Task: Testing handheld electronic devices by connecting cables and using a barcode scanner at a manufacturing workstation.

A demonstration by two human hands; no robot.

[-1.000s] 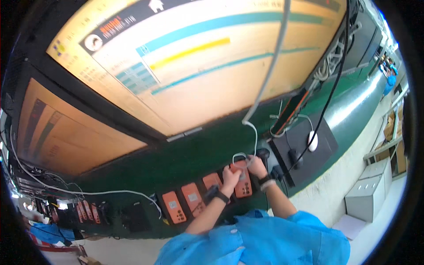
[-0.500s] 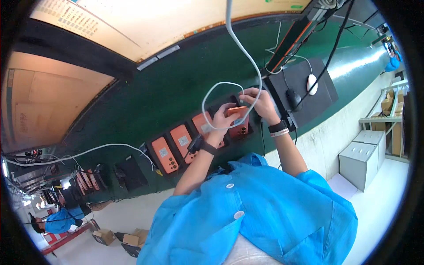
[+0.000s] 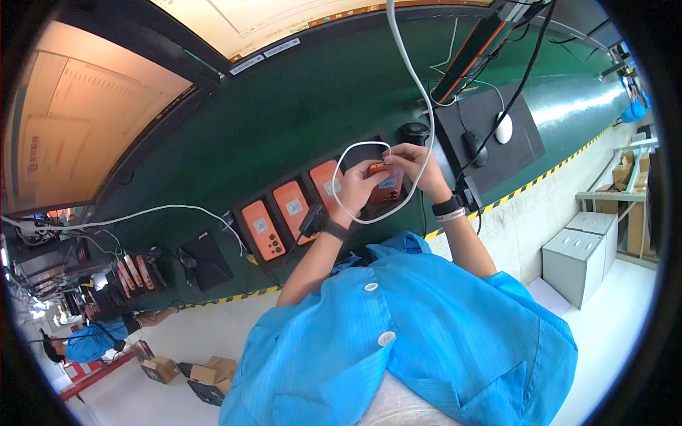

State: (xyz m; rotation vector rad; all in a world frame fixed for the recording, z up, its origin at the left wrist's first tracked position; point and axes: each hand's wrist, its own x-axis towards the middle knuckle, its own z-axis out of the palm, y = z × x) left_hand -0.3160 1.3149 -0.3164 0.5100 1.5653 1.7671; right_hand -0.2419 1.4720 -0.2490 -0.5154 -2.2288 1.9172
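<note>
My left hand [image 3: 360,187] grips an orange phone [image 3: 378,168] that is turned end-up, so only its short edge shows. The fingers of my right hand [image 3: 418,169] pinch the end of a white cable [image 3: 408,60] right at that edge. Whether the plug sits in the phone cannot be made out. The cable forms a loop over my left hand and rises toward the top. Beneath and beside my hands lie several orange phones [image 3: 263,231] in a slanted row, some with white labels. A black device [image 3: 312,221] is on my left wrist.
Two monitors [image 3: 106,121] stand beyond the green bench [image 3: 234,135]. A black mouse [image 3: 474,148] and a white mouse [image 3: 504,128] rest on a dark mat [image 3: 522,145] at right. Grey cabinets [image 3: 575,266] stand on the floor. Another person [image 3: 92,342] works at far left.
My right fingers and the cable end have come close against the held phone's edge. The held phone has tilted further end-up. The whole view has shifted slightly.
</note>
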